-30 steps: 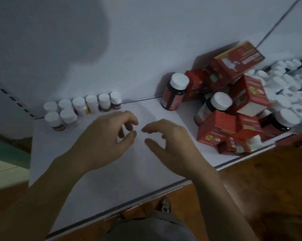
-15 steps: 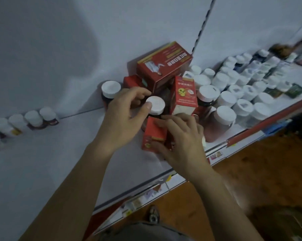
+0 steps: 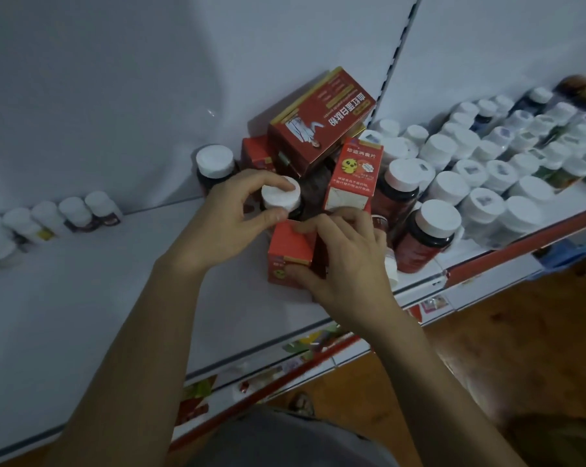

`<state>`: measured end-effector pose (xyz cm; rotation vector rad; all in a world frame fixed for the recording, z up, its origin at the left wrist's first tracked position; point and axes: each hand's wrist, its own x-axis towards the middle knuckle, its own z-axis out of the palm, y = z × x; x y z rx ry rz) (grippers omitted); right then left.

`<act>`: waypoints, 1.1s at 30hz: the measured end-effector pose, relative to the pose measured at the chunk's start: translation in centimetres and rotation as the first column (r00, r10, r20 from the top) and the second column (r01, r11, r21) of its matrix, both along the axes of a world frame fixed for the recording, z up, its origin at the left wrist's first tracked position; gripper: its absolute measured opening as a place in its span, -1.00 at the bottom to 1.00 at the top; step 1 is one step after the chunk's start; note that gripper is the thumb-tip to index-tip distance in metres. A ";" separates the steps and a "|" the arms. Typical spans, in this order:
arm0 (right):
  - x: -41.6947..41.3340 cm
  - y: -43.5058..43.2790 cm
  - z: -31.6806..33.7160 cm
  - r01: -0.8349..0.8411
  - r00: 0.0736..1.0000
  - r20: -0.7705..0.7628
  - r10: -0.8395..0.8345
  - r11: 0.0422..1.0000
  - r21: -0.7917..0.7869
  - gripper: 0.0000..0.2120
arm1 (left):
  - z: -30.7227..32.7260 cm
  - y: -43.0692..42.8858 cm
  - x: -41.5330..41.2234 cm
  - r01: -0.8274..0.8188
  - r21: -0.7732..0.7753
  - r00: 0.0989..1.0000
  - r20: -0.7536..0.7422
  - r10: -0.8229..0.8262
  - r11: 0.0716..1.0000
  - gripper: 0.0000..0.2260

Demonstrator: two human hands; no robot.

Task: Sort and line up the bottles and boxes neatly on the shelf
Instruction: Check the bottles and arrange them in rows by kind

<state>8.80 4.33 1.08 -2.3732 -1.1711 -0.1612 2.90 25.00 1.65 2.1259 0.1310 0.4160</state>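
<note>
Whereas a second ago both hands hovered empty over bare shelf, they are now in among the jumbled boxes and bottles. The left hand (image 3: 231, 214) pinches the white cap of a dark bottle (image 3: 280, 197); its fingers have closed onto the cap since half a second ago. The right hand (image 3: 345, 261) grips a small red box (image 3: 290, 254), fingers over its top edge and thumb on its front, much as before.

Both items stand mid-picture on the white shelf (image 3: 116, 281), the bottle just behind the box. At twelve o'clock from the hands a large red box (image 3: 318, 119) lies tilted on other boxes. At one o'clock a chick-printed box (image 3: 352, 173) stands upright, crowding the bottle. At three o'clock sits a red-labelled bottle (image 3: 426, 237), and beyond it many white-capped bottles (image 3: 487, 170). At nine o'clock a row of small bottles (image 3: 66, 214) lines the shelf's back edge.
</note>
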 end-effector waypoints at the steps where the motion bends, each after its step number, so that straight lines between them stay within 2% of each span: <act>1: -0.1 0.1 0.0 0.012 1.000 -0.001 -0.012 1.000 0.001 -0.47 | -0.2 0.3 -0.2 -0.021 0.013 1.000 0.019 0.021 1.000 -0.74; 5: -0.2 0.2 0.2 0.029 0.999 -0.036 -0.029 1.000 0.007 -0.43 | -0.9 1.1 -1.8 -0.143 0.020 0.987 0.078 0.141 0.990 -0.76; 7: -0.4 0.3 0.8 0.016 0.998 -0.056 -0.017 1.000 -0.013 -0.39 | -1.1 0.9 -3.1 -0.189 -0.029 0.973 0.132 0.191 0.982 -0.77; 9: -0.7 0.3 1.9 -0.006 0.994 -0.112 0.010 0.999 0.034 -0.37 | -0.3 0.7 -4.2 -0.202 -0.113 0.942 0.249 0.224 0.973 -0.79; 12: -1.0 -0.7 4.0 -0.009 0.961 -0.263 0.088 0.958 0.286 -0.43 | 2.2 0.1 -5.4 -0.223 -0.130 0.895 0.365 0.256 0.966 -0.82; 15: 0.0 -2.7 6.0 0.005 0.899 -0.369 0.237 0.835 0.550 -0.52 | 4.6 -1.1 -5.2 -0.227 -0.078 0.876 0.418 0.239 0.971 -0.84; 17: 1.4 -4.6 7.0 0.056 0.866 -0.409 0.289 0.756 0.652 -0.57 | 5.7 -2.9 -4.5 -0.235 -0.014 0.864 0.456 0.215 0.972 -0.85; 19: 3.3 -7.2 7.9 0.104 0.862 -0.418 0.286 0.707 0.699 -0.59 | 6.6 -5.6 -3.2 -0.227 -0.012 0.849 0.487 0.204 0.974 -0.85; 25: 11.6 -19.9 8.5 0.187 0.924 -0.360 0.128 0.671 0.718 -0.57 | 7.5 -18.4 4.8 -0.198 -0.077 0.846 0.491 0.210 0.977 -0.86; 30: 18.3 -32.1 8.3 0.242 0.928 -0.371 -0.022 0.793 0.558 -0.53 | 7.3 -30.3 13.5 -0.066 -0.151 0.893 0.432 0.126 0.986 -0.87; 33: 21.8 -38.7 8.5 0.291 0.926 -0.363 -0.106 0.813 0.504 -0.54 | 7.7 -36.5 19.3 0.013 -0.142 0.919 0.391 0.044 0.990 -0.80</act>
